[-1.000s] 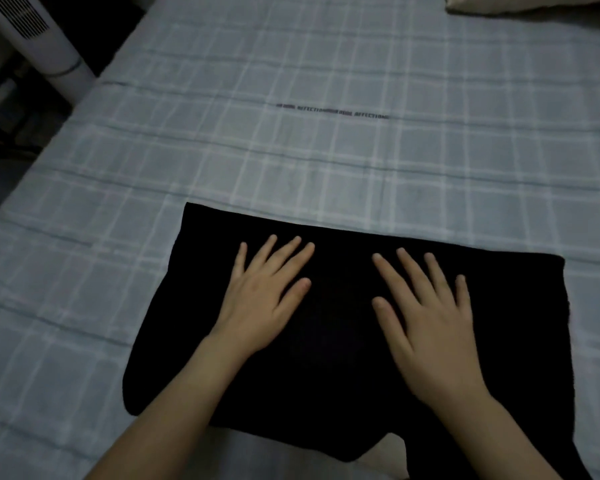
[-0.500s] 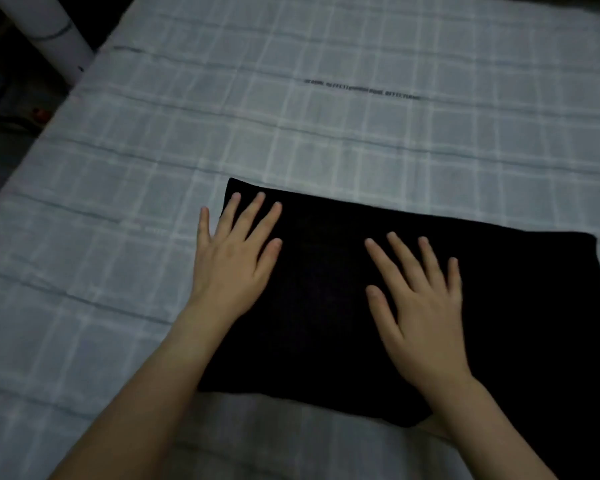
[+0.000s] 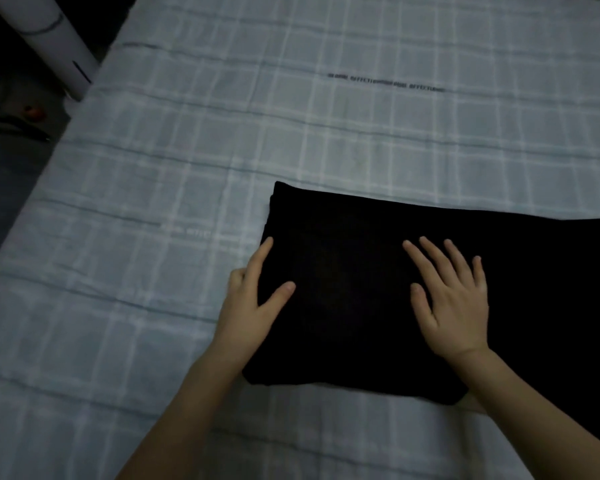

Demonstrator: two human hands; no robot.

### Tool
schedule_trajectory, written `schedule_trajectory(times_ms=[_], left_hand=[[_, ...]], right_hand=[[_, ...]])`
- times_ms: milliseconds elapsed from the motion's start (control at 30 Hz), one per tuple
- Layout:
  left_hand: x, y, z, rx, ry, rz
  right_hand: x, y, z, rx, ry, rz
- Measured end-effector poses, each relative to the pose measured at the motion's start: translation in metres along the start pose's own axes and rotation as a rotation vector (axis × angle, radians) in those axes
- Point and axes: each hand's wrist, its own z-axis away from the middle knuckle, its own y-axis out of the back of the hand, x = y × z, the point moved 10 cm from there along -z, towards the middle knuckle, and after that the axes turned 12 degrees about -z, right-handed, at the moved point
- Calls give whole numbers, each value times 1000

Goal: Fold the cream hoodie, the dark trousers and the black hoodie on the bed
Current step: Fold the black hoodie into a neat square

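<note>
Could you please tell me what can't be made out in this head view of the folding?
- Black garment: hoodie or trousers unclear; dim light hides detail, right frame edge cuts it off.
- Left hand: outer fingers hidden at the garment's left edge.
- Print on the bed: too small to read.
- Cream hoodie: out of frame.

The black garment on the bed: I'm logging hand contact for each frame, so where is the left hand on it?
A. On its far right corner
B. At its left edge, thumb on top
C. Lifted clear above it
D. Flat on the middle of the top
B: the left hand sits at the left edge of the black garment, thumb on top and index finger along the edge; the right hand lies flat on top.
</note>
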Motion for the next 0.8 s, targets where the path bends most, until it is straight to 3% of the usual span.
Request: schedule_trajectory(times_ms=[100,233,300,433,567,667,800], left_hand=[[7,5,-5,-118,-20,256],[57,20,0,-169,-141,337],[100,21,10,-159,-246,298],[192,2,39,-121,-430,208],[265,-53,55,-106,-448,104],[306,-111,58,-119,-483,21],[340,-192,56,-166,-506,-32]], right_hand=[[2,-1,0,9,13,-7],[-2,1,-1,4,17,-34],[-5,6,-3,-24,18,-88],[17,44,8,-47,18,-464],[96,115,64,184,-96,-273],[166,124,105,127,-290,-234],[213,109,126,56,-272,-478]])
